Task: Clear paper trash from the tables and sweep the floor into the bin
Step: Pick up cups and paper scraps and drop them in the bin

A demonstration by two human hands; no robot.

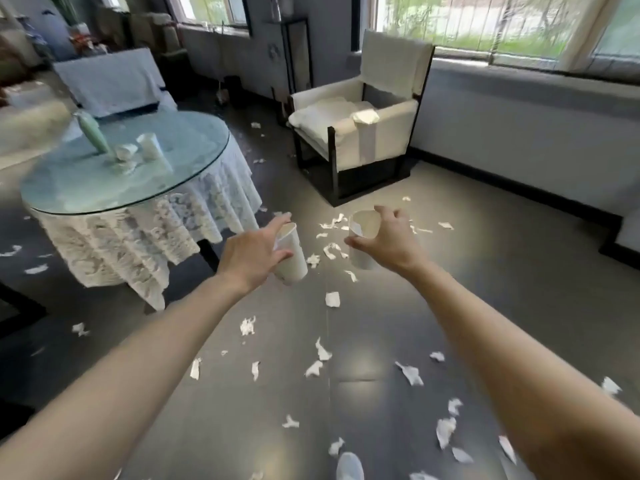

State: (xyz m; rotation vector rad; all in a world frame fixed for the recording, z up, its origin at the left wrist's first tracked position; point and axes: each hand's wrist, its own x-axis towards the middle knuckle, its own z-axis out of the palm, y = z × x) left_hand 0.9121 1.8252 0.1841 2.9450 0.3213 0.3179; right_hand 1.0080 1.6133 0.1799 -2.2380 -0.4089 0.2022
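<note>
Fingers (281, 221) of my left hand (254, 252) are curled round a paper cup (293, 263), which tilts with its mouth toward the bench. My right hand (393, 244) holds a second cup (362, 252) near the rim from above, thumb on the near lip. Both cups hang in the air just right of the bench (104, 188), over the floor.

No bin shows, so I judge the step in hand is carrying these two to wherever it stands. I would keep both grips light, since thin paper walls buckle, and nest one cup inside the other to free a hand.

A third cup (149, 145) and crumpled paper (123, 154) sit on the bench beside a green bottle (92, 133), well in from the glass edge. Torn scraps (332, 299) litter the floor right of the bench and nearer me; those are for the broom.

For room, an open lane runs between the bench's lace cloth (145, 237) and the armchair (356, 133) off to its far right. The cloth hem hangs low, so I would pass wide of it.
</note>
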